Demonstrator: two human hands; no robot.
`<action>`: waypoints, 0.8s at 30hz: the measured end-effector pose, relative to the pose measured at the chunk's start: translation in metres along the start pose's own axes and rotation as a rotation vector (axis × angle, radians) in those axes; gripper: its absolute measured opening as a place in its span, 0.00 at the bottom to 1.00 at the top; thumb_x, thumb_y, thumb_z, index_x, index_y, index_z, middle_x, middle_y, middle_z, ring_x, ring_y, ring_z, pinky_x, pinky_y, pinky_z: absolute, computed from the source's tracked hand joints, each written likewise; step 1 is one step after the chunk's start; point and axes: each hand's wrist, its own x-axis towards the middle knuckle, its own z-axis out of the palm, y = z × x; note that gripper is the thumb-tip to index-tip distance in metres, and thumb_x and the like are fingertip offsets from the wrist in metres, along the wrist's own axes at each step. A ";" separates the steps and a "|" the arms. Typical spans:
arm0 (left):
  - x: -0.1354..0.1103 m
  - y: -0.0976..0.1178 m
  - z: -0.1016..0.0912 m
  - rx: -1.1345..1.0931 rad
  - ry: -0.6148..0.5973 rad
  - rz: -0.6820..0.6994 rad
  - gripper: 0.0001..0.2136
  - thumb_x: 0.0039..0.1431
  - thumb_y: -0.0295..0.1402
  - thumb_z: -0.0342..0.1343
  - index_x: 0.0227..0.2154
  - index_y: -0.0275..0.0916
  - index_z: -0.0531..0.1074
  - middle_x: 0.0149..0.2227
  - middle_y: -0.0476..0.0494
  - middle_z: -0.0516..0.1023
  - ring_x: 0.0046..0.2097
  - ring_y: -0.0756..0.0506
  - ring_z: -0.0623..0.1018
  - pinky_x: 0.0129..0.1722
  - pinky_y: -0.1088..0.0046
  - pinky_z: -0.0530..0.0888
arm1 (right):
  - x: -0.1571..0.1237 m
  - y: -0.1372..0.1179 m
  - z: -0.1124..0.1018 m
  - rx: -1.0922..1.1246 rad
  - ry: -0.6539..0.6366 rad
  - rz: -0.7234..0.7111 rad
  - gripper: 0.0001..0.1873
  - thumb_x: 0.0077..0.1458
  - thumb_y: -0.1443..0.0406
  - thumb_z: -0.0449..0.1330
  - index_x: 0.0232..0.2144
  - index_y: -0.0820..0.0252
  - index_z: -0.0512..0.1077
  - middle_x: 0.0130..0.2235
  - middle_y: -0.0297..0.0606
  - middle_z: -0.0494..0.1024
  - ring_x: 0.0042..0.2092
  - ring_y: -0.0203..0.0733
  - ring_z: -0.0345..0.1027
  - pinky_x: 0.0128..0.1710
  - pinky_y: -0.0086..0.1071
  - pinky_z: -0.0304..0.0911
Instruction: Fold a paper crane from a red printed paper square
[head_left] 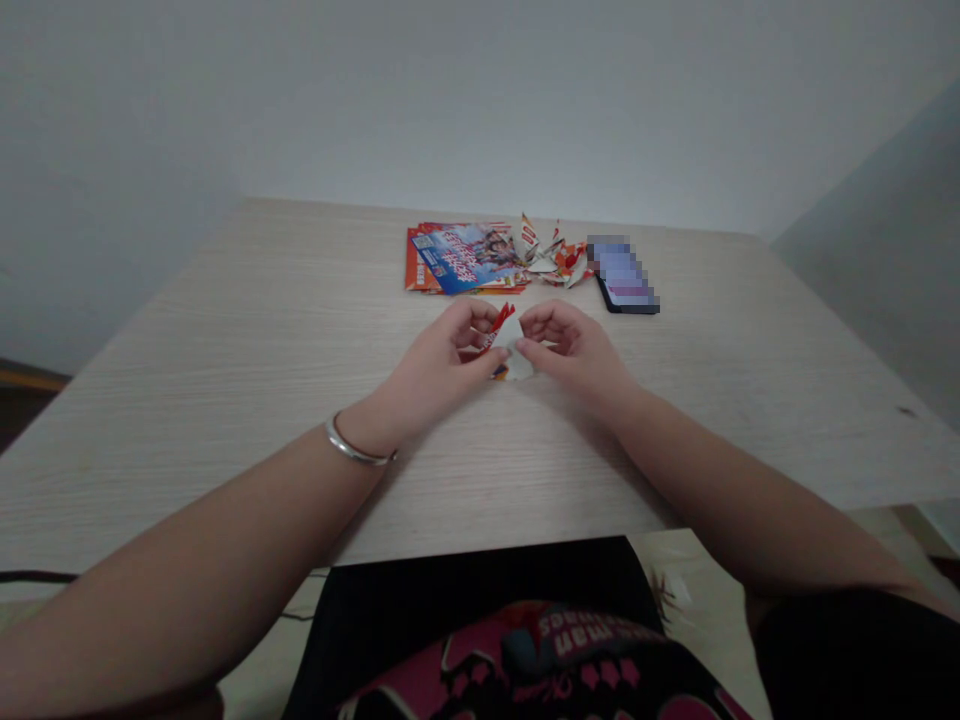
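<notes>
Indoor room, home or office unclear. Evidence: pale wood-grain table point(247, 370) against white wall point(480, 110), smartphone point(628, 278) on it.

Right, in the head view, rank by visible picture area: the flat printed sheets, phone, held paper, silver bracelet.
Largest to smallest:
1. flat printed sheets
2. phone
3. held paper, partly hidden
4. silver bracelet

The held paper and bracelet sit nearer the camera, so real sizes may compare differently.

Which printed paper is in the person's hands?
The small paper piece with a white face showing, held between the left hand and right hand; the flat stack and folded papers lie beyond them on the table.
</notes>
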 end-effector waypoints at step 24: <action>0.002 0.003 -0.008 0.107 -0.035 0.026 0.12 0.57 0.36 0.68 0.43 0.38 0.81 0.48 0.42 0.86 0.51 0.42 0.83 0.58 0.62 0.77 | -0.006 -0.002 -0.007 -0.696 0.060 -0.489 0.05 0.62 0.68 0.63 0.36 0.54 0.80 0.35 0.36 0.82 0.39 0.42 0.72 0.43 0.38 0.66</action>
